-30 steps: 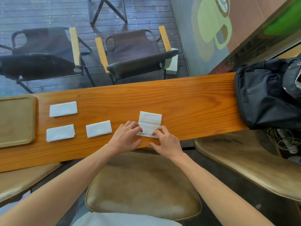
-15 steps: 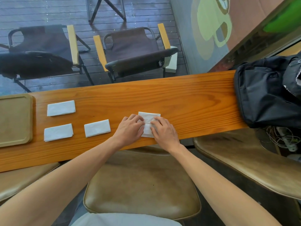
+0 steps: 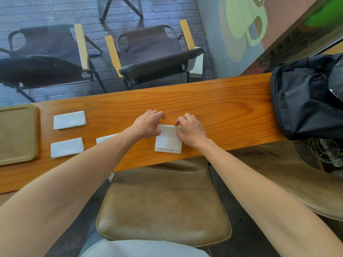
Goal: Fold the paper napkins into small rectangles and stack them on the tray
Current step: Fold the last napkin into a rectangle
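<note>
The head view runs, from the left, over an olive tray [image 3: 17, 135] with a raised rim and rounded corners, bare on the orange grained counter [image 3: 213, 101]. Beside it lie three finished rectangles [image 3: 69, 120], soft white and flat, the nearest one half hidden by your left forearm. A second ago your hands sat at the near edge of the working napkin [image 3: 168, 139]; now they have travelled to its far edge. Your left hand [image 3: 147, 124] is curled at the far left corner, fingers bent, though whether they pinch paper you cannot tell from here. Your right hand [image 3: 192, 127] nips the far right corner between thumb and fingertips. That suggests the next fold, bringing the far edge toward you; nothing is stacked yet.
</note>
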